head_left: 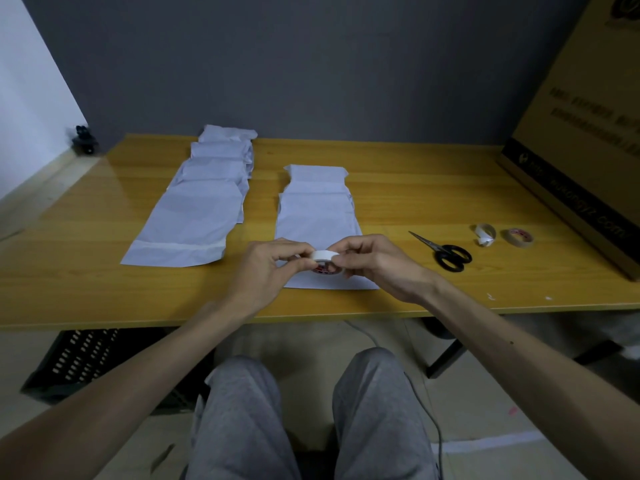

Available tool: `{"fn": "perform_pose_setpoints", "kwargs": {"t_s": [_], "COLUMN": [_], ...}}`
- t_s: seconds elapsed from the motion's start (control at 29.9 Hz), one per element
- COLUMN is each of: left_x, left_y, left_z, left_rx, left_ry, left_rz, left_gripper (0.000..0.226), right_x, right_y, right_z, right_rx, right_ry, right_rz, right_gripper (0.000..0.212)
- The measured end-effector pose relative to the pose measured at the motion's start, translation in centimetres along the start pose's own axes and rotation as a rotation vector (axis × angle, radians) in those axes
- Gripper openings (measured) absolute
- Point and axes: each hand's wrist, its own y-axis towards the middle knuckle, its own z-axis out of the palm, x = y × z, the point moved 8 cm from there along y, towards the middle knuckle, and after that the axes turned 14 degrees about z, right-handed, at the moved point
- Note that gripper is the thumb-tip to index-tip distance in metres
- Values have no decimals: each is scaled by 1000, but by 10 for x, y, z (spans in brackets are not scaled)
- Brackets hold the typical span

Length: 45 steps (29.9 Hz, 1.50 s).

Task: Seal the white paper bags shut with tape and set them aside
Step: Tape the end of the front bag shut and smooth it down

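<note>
A white tape roll [325, 257] is held just above the near end of the middle stack of white paper bags [317, 209]. My left hand [266, 268] grips the roll's left side. My right hand [372, 263] pinches the roll's right side with thumb and fingertips. A second row of overlapping white paper bags [199, 206] lies to the left, the nearest one showing a strip of tape across its folded end. Part of the roll and the middle stack's near end are hidden by my fingers.
Black-handled scissors [445, 252] lie right of the bags on the wooden table [433, 188]. Further right are a bent white tape piece [484, 234] and a brown tape roll [518, 236]. A large cardboard box [585, 133] stands at the right edge. A black crate [76, 362] sits under the table.
</note>
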Motion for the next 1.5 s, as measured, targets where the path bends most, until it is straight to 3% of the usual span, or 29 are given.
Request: {"fn": "perform_pose_setpoints", "kwargs": {"t_s": [0.4, 0.7, 0.87, 1.1, 1.34, 1.5], "left_x": [-9, -3, -5, -13, -13, -6], "left_y": [0, -3, -3, -1, -3, -4], "left_z": [1, -5, -3, -3, 3, -4], "left_rx": [-19, -53, -57, -57, -14, -59], "left_ry": [51, 24, 53, 113, 67, 64], "left_rz": [61, 6, 23, 131, 119, 69], "left_gripper": [13, 13, 15, 14, 13, 13], "right_x": [-3, -3, -7, -4, -12, -18], "right_y": [4, 4, 6, 6, 13, 12], "right_z": [8, 6, 6, 9, 11, 6], "right_rx": [-48, 33, -9, -19, -10, 68], "right_ry": [131, 184, 212, 247, 264, 340], "right_rz": [13, 19, 40, 37, 33, 76], "right_gripper": [11, 18, 7, 21, 31, 19]}}
